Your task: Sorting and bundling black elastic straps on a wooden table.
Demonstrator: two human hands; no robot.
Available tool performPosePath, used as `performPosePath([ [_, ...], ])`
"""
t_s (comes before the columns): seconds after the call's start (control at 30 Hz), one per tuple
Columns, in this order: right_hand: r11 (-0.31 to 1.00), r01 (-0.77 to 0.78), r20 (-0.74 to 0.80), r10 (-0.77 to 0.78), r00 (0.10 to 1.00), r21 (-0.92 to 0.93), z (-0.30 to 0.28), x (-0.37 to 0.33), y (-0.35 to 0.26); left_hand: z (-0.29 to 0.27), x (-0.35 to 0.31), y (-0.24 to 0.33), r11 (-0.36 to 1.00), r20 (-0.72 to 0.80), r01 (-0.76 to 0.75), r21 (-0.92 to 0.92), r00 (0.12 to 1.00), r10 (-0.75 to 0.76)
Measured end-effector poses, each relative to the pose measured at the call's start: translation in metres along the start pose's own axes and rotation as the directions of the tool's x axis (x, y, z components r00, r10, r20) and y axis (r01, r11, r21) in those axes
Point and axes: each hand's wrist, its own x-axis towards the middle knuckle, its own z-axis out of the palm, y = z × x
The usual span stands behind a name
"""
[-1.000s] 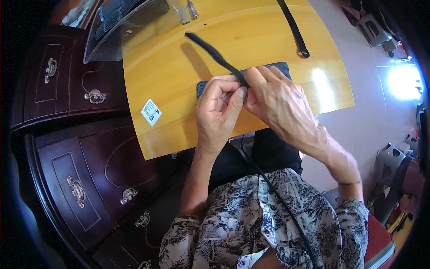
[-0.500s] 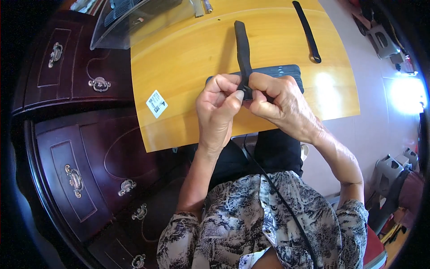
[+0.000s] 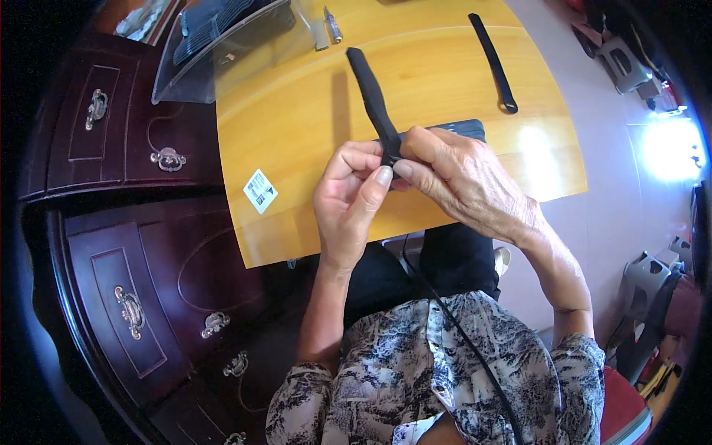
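Yellow wooden board (image 3: 311, 148) fills the background; above it both hands pinch one black strap (image 3: 371, 96). Left hand (image 3: 348, 204) and right hand (image 3: 467, 182) meet at its near end, its length pointing away.

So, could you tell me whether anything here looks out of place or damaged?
Nothing stands out. Both hands, left hand and right hand, pinch a black strap over the wooden board; a second strap lies flat farther back, intact.
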Motion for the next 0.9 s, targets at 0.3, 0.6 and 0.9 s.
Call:
performPosePath([
  [0.3, 0.535, -0.384, 0.235, 0.327, 0.915, 0.753, 0.003, -0.007, 0.001, 0.012, 0.0, -0.002, 0.987, -0.036, 0.055, -0.152, 0.997, -0.061],
  [0.6, 0.922, -0.173, 0.052, 0.165, 0.985, 0.347, 0.003, -0.001, -0.023, 0.004, -0.004, 0.006, 0.995, 0.01, 0.023, -0.1, 1.0, -0.022],
  [0.9, -0.092, -0.422, 0.432, 0.184, 0.883, 0.902, -0.015, -0.007, -0.026, 0.013, -0.015, 0.019, 0.951, 0.162, -0.012, -0.309, 0.985, 0.065],
])
